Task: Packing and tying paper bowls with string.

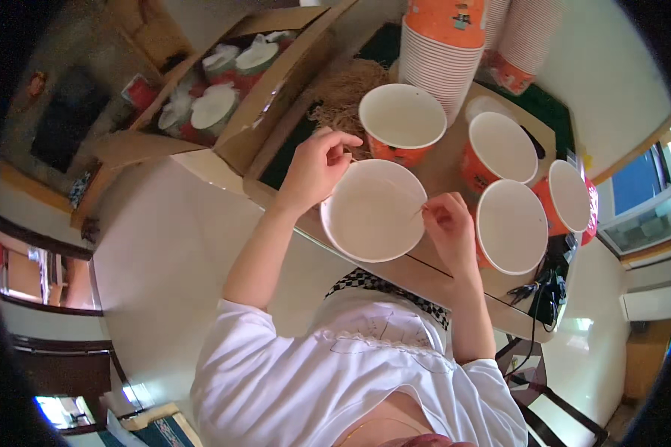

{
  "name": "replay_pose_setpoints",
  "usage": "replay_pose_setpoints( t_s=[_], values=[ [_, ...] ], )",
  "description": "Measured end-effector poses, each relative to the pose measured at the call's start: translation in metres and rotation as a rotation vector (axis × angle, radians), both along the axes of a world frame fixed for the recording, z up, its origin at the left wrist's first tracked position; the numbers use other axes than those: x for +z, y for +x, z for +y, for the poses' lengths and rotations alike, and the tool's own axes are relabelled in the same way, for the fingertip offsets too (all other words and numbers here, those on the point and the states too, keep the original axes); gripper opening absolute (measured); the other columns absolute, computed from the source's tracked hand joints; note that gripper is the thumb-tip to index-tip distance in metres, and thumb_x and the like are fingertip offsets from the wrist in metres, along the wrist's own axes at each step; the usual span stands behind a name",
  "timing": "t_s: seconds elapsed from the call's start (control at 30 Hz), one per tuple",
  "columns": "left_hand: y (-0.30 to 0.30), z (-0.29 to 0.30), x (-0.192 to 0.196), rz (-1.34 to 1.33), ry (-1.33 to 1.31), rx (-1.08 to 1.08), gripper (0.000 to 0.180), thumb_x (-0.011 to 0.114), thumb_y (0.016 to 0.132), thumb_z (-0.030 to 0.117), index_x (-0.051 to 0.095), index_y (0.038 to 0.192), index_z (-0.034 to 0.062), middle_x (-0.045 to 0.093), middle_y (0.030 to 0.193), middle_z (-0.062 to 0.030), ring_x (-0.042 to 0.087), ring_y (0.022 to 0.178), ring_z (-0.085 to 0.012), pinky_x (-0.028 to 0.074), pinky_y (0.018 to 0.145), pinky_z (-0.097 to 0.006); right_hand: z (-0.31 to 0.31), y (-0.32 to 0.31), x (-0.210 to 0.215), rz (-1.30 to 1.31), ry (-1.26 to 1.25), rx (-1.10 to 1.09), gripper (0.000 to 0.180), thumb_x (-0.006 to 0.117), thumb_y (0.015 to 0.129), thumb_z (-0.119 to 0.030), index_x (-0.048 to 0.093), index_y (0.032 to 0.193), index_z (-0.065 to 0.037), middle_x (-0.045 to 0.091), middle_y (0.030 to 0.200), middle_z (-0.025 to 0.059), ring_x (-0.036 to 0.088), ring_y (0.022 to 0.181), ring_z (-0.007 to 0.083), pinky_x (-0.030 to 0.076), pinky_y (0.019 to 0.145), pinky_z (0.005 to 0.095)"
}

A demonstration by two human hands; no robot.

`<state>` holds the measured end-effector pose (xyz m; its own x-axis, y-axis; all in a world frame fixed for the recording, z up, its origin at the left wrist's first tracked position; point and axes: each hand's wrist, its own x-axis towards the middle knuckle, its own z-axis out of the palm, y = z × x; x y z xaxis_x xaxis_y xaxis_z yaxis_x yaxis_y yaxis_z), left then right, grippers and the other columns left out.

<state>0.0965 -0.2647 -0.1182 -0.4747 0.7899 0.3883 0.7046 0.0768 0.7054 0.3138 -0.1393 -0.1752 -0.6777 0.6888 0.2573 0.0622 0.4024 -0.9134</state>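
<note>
Head view: the tub point(373, 214) between the hands is round and wide-mouthed, with a smooth white inside and a pale rim, its mouth turned up toward the camera; its outer side is hidden. It is at the near edge of the table point(441, 171), right before the person. The left hand point(319, 170) is narrow, thumb and forefinger bent close together by the tub's left rim; whether it grips anything I cannot tell. The right hand point(449, 226) has its fingers curled, pinching a thin strand point(417, 212) at the right rim.

The table top is light brown with dark green parts. Just behind the tub stands an orange tub point(402, 119), and three more tubs point(511, 227) stand to the right. A tall stack point(438, 78) rises at the back, near a heap of tan shreds point(350, 93). An open carton point(282, 97) at the left holds white-topped things point(215, 106), and a black cable point(550, 287) lies at the right end. Around it, the floor point(179, 246) is pale and glossy, and a window point(637, 182) shows blue at the right
</note>
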Motion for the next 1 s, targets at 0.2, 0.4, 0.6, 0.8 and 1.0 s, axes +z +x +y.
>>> replay_pose_setpoints(
  t_s=[0.2,0.4,0.6,0.8,1.0],
  values=[
    [-0.03,-0.015,-0.034,-0.354,-0.04,-0.018,0.015,0.062,0.085,0.013,0.064,0.091,-0.0005,0.065,0.083,-0.0062,0.058,0.071,-0.0098,0.047,0.066,-0.026,0.001,-0.014,-0.006,0.13,-0.073,-0.032,0.005,0.061,0.081,-0.001,0.057,0.084,0.0,0.055,0.084,0.004,0.054,0.071,0.0099,0.045,0.062,0.0218],
    [-0.041,-0.011,-0.073,-0.681,-0.253,-0.032,0.02,0.054,0.091,0.022,0.062,0.097,0.0057,0.063,0.078,-0.0004,0.059,0.067,-0.0076,0.047,0.055,-0.023,0.011,-0.019,-0.006,0.055,-0.099,-0.06,0.004,0.058,0.084,-0.002,0.055,0.085,0.0,0.057,0.072,0.0013,0.053,0.067,0.0062,0.045,0.062,0.0217],
    [-0.044,-0.005,-0.1,-0.913,-0.322,-0.067,0.019,0.05,0.093,0.022,0.059,0.104,0.0083,0.062,0.082,0.0004,0.06,0.066,-0.0085,0.049,0.052,-0.023,0.021,-0.017,-0.014,0.049,-0.411,0.024,0.007,0.055,0.089,-0.009,0.056,0.085,-0.003,0.056,0.074,-0.002,0.051,0.066,0.0049,0.042,0.057,0.02],
    [-0.036,-0.007,-0.107,-0.945,-0.153,-0.276,0.022,0.052,0.09,0.009,0.059,0.11,0.0074,0.064,0.095,-0.0022,0.061,0.087,-0.0119,0.052,0.072,-0.028,0.036,-0.016,-0.035,0.014,-0.698,0.115,0.015,0.049,0.094,-0.023,0.056,0.086,-0.011,0.056,0.074,-0.0066,0.054,0.065,0.0021,0.045,0.056,0.0191],
    [-0.039,-0.013,-0.128,-1.079,-0.281,-0.148,0.025,0.047,0.09,0.011,0.062,0.108,0.0044,0.066,0.091,-0.0027,0.063,0.071,-0.0118,0.051,0.056,-0.024,0.028,-0.018,-0.025,0.016,-0.913,0.082,0.015,0.049,0.094,-0.023,0.057,0.088,-0.011,0.057,0.074,-0.0063,0.054,0.063,0.0023,0.044,0.053,0.0168]
  ],
)
